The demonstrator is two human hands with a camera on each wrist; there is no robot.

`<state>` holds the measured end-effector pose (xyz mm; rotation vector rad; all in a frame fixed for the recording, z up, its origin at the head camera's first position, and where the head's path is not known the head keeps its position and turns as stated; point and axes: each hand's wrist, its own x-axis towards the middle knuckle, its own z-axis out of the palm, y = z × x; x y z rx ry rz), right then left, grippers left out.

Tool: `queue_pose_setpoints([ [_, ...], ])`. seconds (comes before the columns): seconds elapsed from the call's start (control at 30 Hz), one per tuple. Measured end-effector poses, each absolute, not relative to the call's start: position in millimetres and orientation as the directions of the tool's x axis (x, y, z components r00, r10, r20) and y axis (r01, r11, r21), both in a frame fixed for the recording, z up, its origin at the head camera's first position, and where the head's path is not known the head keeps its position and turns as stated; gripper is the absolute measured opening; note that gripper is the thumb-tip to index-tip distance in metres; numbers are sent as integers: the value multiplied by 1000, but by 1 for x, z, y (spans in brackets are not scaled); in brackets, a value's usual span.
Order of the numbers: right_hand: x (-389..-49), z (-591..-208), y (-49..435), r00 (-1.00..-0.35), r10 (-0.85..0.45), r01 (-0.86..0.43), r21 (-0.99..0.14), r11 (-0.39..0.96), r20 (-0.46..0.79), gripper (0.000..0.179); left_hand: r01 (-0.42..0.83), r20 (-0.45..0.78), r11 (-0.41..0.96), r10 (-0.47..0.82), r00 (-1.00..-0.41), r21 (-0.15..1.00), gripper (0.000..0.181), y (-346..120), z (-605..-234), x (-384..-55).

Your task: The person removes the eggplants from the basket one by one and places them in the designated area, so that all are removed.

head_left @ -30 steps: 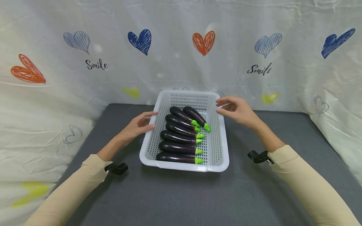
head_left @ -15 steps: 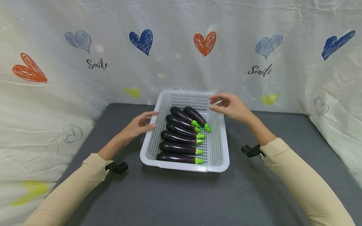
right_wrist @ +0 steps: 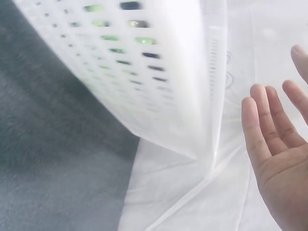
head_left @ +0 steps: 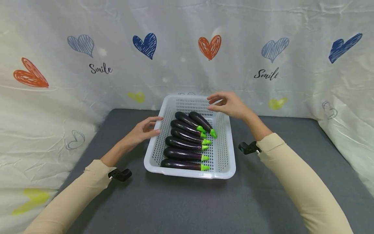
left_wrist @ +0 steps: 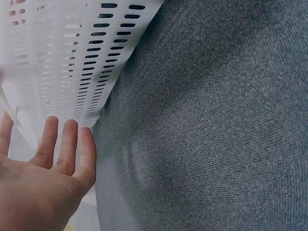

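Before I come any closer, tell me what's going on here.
A person's left hand is at the left rim of a white basket. The right hand is raised near its far right corner, holding nothing. Seven eggplants lie inside, none in either of the hands, and the basket stands on a dark table.

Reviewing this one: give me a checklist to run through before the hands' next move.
1. White basket resting on the grey table: ok.
2. All seven eggplants inside it: ok.
3. Eggplants lying parallel: not ok, those at the far end slant.
4. Left hand at the basket's left rim: ok.
5. Left hand's grip firm: cannot tell.
6. Right hand holding nothing: ok.
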<state>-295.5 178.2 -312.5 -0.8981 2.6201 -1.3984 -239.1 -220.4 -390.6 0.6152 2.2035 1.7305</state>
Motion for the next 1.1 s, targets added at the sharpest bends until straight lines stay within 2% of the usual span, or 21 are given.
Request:
queue_pose_setpoints([
  [0.3,-309,-309,165,-846,-508,-409,-811,419,164,48,165,57,184,482,-874,969,60,-220,-392,-240],
  [0.7,-322,-316,159,-871,-480,-290,-895,339,100,49,179,68,184,490,-869,966,59,-221,-394,-241],
  [1.1,-324,-333,143,-925,-377,-146,-959,244,45,51,189,64,207,494,-867,960,59,-221,-392,-240],
])
